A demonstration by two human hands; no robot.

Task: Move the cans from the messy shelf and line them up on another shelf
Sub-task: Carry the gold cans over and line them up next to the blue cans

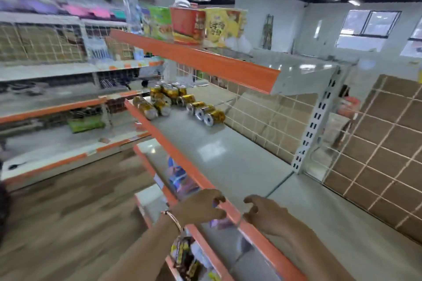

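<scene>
Several gold cans lie jumbled at the far left end of a grey shelf with an orange front lip. Some stand upright at the back, others lie on their sides. Three tipped cans rest close to the wire back panel. My left hand hovers at the shelf's orange lip near the front, fingers loosely curled and holding nothing. My right hand hangs just over the near end of the shelf, fingers loosely curled, empty. Both hands are far from the cans. The view is blurred.
An upper shelf carries noodle cups and boxes and overhangs the cans. Lower shelves hold packets and bottles. A wire grid panel backs the shelf. Another shelving row stands across the wooden-floored aisle on the left.
</scene>
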